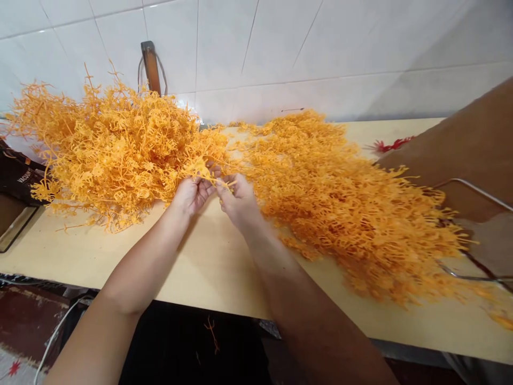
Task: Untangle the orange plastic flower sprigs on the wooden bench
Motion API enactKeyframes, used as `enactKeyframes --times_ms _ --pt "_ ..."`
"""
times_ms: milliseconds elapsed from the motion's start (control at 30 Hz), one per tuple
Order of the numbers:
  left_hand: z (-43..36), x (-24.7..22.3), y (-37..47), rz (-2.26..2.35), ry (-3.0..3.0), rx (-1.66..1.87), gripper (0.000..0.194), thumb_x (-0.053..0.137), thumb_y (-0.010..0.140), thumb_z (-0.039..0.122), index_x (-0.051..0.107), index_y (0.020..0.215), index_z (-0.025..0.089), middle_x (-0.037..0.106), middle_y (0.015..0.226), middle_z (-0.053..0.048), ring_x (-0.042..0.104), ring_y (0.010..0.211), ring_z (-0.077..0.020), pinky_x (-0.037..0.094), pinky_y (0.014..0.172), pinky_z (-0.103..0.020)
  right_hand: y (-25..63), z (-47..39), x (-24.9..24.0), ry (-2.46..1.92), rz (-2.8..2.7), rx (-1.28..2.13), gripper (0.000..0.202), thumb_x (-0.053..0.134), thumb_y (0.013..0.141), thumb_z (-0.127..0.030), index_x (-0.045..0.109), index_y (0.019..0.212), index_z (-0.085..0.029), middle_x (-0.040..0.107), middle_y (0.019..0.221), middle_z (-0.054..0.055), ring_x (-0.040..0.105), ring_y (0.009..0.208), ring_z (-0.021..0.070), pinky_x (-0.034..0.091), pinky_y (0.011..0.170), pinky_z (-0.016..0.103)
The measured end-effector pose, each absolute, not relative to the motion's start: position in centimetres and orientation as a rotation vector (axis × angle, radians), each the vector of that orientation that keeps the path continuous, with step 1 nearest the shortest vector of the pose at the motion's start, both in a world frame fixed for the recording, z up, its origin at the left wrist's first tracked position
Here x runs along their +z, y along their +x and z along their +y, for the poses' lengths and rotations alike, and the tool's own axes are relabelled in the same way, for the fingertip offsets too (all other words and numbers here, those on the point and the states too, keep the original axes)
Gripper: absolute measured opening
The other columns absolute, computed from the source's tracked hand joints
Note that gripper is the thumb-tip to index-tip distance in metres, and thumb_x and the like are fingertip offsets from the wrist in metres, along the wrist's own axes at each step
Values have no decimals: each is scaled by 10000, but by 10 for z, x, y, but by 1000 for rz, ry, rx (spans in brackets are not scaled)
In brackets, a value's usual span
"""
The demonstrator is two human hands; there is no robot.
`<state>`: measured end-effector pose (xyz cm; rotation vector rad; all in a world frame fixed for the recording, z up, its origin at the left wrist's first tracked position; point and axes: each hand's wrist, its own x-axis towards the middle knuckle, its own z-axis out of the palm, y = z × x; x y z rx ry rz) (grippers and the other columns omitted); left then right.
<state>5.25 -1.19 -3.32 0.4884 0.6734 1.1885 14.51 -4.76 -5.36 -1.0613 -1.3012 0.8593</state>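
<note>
Both of my hands meet at the middle of the pale wooden table, between two heaps of orange-yellow plastic sprigs. My left hand has its fingers closed on a yellow sprig, beside the bushy left heap. My right hand pinches the stem end of this sprig between thumb and fingers, close to my left fingertips. The right heap lies flatter and spreads from the wall towards the table's front right.
A brown cardboard piece and bent metal rods stand at the right, with a red sprig beside them. A dark box is at the left edge. A brown upright tool leans on the tiled wall. An orange scrap lies on dark cloth below.
</note>
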Motion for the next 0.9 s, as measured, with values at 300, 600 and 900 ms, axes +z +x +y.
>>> enactKeyframes --times_ms 300,600,900 --pt "-14 -22 44 646 531 1105 268 255 816 30 363 602 150 247 428 72 224 313 -13 152 335 -113 142 -58 -55 -1289 -1721 777 187 452 823 -335 538 815 -170 634 830 67 550 757 170 407 676 289" --pt "2 -33 40 1149 1305 1106 237 501 743 -27 458 570 129 458 542 45 383 517 -26 325 497 -126 147 -82 -22 -852 -2489 1316 208 448 822 -235 535 648 -161 554 630 -8 475 584 93 363 595 234" --pt "-13 -34 40 825 1059 989 187 540 795 108 555 609 124 505 543 13 429 485 -49 333 488 -192 182 -53 -29 -1199 -1358 741 317 543 770 -474 464 640 -196 437 584 -20 414 579 104 326 550 251"
